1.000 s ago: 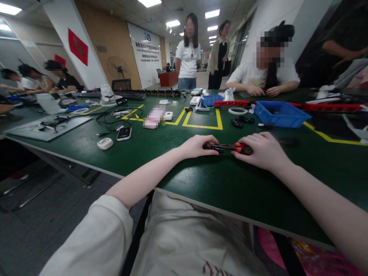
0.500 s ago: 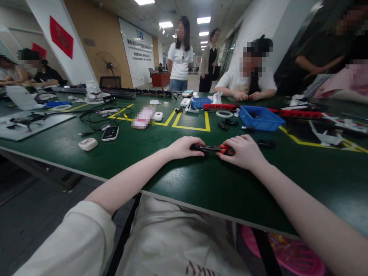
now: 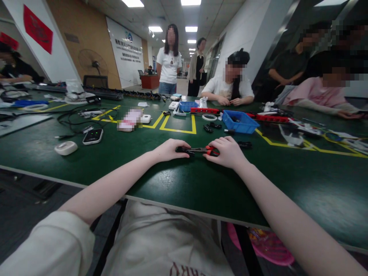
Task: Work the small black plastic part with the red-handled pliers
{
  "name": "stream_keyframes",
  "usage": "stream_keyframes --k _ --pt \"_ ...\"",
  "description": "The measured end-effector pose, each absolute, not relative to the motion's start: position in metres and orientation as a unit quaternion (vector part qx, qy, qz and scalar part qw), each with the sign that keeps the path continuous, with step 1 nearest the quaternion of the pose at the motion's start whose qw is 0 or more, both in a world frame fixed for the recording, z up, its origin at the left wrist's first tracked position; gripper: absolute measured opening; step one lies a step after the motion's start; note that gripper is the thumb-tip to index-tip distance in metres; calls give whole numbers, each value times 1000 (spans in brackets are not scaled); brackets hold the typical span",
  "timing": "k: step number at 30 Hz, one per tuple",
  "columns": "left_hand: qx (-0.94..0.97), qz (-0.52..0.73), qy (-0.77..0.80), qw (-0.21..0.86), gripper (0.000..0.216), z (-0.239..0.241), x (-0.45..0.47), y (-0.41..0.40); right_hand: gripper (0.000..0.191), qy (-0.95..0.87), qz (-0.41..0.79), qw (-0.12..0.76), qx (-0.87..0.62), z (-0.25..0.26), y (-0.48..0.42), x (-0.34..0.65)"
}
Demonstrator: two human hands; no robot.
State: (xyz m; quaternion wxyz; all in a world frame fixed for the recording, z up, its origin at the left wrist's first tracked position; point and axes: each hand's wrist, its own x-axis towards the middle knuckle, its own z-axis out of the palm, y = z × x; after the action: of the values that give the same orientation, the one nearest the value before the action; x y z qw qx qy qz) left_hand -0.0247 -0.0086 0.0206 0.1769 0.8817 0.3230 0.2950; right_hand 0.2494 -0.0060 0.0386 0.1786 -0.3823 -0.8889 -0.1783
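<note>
My right hand (image 3: 228,152) is closed around the red-and-black handles of a pair of pliers (image 3: 212,150). Their narrow metal jaws point left, towards a small black part (image 3: 186,152) pinched in my left hand (image 3: 168,150). The jaws reach the part's right end, but whether they grip it I cannot tell. Both hands are just above the green table or resting on it. Beyond my right hand lies a black piece (image 3: 244,144), and further back are a few more dark pieces (image 3: 212,126).
A blue bin (image 3: 240,122) stands behind my right hand, beside a white ring (image 3: 209,117). To the left lie a white oval case (image 3: 66,148), a small device with green lights (image 3: 93,136) and black cables (image 3: 67,119). A co-worker in white (image 3: 212,86) sits across the table (image 3: 161,184).
My view has turned a little to the right, so everything sits further left in the picture. Both hands keep their hold on the pliers and the black part.
</note>
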Motion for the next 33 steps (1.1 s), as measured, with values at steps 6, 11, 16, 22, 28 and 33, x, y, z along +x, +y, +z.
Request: stream_keyframes --k 6,11,16,22,28,33 --pt "881 294 325 176 34 18 -27 -6 36 -877 -152 194 -412 38 -1 261" --pt "893 260 323 173 31 21 -28 -9 37 -873 -115 193 -433 34 3 270" --pt "902 240 319 163 28 24 -25 -11 34 -871 -77 201 -442 39 -6 272" --pt "911 199 301 202 26 25 -17 8 33 -852 -30 208 -479 46 -18 267" --pt "921 179 273 215 28 28 -18 38 31 -832 49 199 -516 53 -19 264" --pt "895 191 297 274 36 22 -20 48 40 -817 98 194 -535 52 -18 262"
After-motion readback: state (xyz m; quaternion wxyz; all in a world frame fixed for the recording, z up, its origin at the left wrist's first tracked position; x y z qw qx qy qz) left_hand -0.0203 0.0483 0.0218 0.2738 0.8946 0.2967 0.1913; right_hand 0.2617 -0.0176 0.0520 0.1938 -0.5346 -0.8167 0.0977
